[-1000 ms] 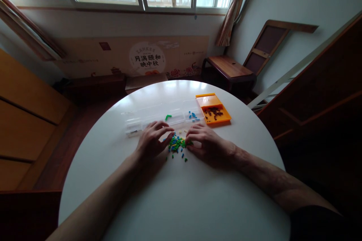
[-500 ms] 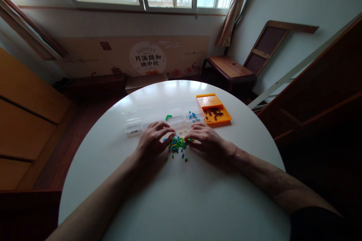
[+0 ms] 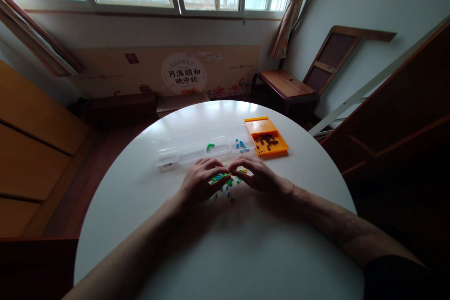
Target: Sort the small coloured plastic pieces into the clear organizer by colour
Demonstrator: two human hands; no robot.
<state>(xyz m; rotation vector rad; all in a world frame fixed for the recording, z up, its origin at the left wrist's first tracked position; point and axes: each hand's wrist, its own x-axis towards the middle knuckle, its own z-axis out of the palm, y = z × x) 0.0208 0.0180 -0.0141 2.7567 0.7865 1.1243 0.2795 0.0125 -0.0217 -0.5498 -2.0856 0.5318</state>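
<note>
A pile of small green, blue and yellow bricks (image 3: 220, 178) lies loose on the white round table (image 3: 225, 243), partly covered by my hands. My left hand (image 3: 202, 179) reaches over the pile from the left, its thumb and forefinger apart with bricks showing beneath. My right hand (image 3: 258, 174) comes in from the other side. Its thumb and fingertips are pinched close by the left fingertips; whatever they hold is too small to make out. A few yellow bricks (image 3: 243, 170) lie under the right fingers.
Behind the hands stands a row of clear plastic compartments (image 3: 191, 153), with green pieces (image 3: 210, 146) in one and blue bricks (image 3: 240, 144) in another. Adjoining it at right is an open orange case (image 3: 272, 152) with dark brown pieces. A wooden chair (image 3: 286, 83) stands beyond the table.
My left hand has moved right across the pile, and its fingertips now meet those of my right hand. The right fingers have drawn together. The boxes stay in place.
</note>
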